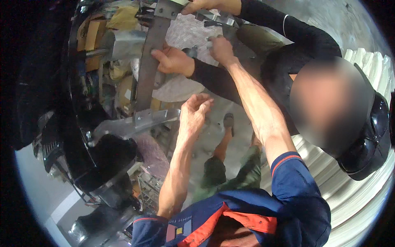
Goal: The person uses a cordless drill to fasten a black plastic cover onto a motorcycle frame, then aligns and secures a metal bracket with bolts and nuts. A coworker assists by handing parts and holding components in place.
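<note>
Both hands point(207, 78) raised toward metal frame point(149, 61)

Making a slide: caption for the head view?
Left hand open beside metal frame; right hand on it, co-worker's hand gripping.

A co-worker in a black long-sleeved top point(304, 45) crouches nearby, a glossy black helmet point(370, 136) close by, above stacked white corrugated sheets point(354, 193).

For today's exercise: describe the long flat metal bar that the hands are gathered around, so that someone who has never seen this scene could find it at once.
Start at the big black curved rim on the left; just right of it a long grey metal bar runs top to bottom. A co-worker's hand in a black sleeve grips its middle. Unlike the crumpled silvery sheet metal beside it, it is straight, flat and dull.
</note>
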### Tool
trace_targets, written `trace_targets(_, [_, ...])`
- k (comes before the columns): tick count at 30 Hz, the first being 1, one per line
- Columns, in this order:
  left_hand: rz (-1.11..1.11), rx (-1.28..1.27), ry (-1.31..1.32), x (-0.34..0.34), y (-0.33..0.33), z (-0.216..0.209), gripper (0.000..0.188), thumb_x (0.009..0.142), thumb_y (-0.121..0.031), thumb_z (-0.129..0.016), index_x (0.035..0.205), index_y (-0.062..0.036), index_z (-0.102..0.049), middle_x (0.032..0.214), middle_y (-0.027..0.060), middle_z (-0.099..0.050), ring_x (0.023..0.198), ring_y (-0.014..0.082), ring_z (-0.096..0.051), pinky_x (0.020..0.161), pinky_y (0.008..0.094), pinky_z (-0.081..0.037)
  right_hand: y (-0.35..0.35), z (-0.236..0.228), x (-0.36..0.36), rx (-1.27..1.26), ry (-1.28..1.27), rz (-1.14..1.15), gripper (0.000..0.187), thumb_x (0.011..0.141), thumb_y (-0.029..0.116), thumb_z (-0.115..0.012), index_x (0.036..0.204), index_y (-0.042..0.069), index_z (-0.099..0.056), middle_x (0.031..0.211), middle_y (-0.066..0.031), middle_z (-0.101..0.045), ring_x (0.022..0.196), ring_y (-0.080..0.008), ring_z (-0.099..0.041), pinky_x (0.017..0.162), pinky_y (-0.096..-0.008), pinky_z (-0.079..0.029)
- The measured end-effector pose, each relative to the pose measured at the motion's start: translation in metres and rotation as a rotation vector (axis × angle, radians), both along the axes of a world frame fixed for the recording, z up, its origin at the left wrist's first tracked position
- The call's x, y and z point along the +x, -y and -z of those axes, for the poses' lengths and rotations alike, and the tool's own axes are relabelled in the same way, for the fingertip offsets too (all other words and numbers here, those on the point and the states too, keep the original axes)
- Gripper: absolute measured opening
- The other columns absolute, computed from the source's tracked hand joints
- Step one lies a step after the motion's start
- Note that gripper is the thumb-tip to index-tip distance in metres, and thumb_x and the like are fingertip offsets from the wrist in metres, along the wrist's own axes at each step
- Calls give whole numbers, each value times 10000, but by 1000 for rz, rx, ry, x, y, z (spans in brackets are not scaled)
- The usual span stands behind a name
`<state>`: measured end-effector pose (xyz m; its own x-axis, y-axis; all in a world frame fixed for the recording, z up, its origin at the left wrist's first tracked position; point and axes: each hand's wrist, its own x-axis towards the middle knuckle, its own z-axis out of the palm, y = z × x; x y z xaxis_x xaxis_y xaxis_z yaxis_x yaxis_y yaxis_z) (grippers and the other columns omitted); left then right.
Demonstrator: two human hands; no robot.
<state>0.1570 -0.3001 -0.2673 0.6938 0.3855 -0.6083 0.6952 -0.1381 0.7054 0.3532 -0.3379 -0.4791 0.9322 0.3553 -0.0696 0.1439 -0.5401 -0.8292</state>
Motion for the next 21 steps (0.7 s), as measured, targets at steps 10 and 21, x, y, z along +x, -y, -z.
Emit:
trace_targets(10, [121,189,580,94,-32,-86,198,944,-5,-631,1134,42,-660,1017,79,-710,888,124,-667,793,255,-531,-6,-3,10,373,57,57,189,794,95,-732,965,16,-743,923,-181,-689,834,-332,-688,743,-418,-532])
trace_targets(21, [157,305,375,130,-27,-80,196,897,-35,-691,1074,45,-715,859,99,-722,744,139,-678,697,278,-563,52,-204,-49,999,-205,273,132,836,-50,-730,963,-21,-704,978,-57,-708,896,-128,-687,784,-261,-568])
